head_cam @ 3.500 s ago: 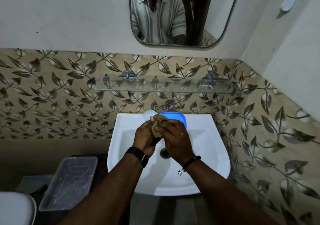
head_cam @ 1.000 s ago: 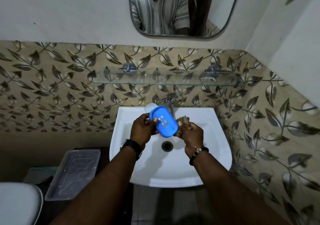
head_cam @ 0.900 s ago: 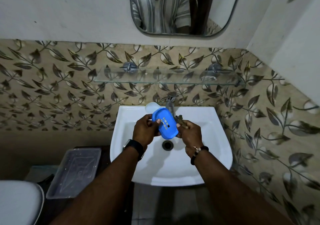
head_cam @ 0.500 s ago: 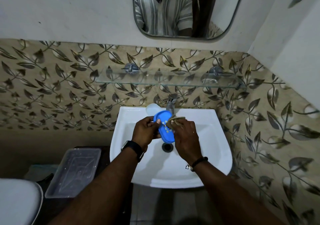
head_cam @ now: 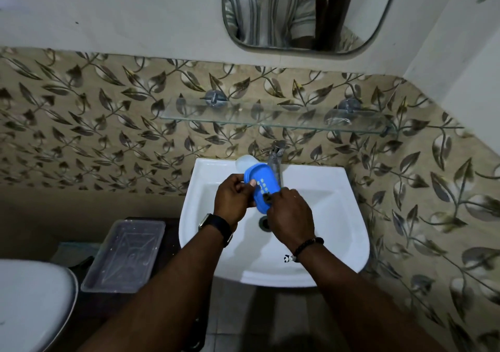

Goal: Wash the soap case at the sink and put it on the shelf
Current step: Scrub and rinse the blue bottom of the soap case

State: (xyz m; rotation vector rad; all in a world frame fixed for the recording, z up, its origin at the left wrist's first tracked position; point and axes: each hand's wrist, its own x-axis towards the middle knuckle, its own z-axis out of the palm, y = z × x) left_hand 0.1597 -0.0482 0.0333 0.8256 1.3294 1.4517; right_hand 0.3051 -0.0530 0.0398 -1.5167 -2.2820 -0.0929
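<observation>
A blue oval soap case (head_cam: 263,181) with drain slots is held tilted over the white sink (head_cam: 332,216), just below the chrome tap (head_cam: 275,159). My left hand (head_cam: 232,198) grips its left edge, thumb on the inside. My right hand (head_cam: 290,215) covers the case's lower right end, fingers closed on a brownish scrubber that is almost fully hidden under them. The glass shelf (head_cam: 276,116) on the tiled wall above the sink carries nothing visible.
A white round object (head_cam: 243,162) sits on the sink's back rim behind the case. A clear plastic tray (head_cam: 124,257) lies on a dark stand to the left. A white toilet edge (head_cam: 32,305) is at the bottom left. A mirror (head_cam: 297,10) hangs above.
My right hand has slid down the case from its upper middle to its lower end with the scrubber. The left hand keeps its hold; the case tilts slightly more open towards me.
</observation>
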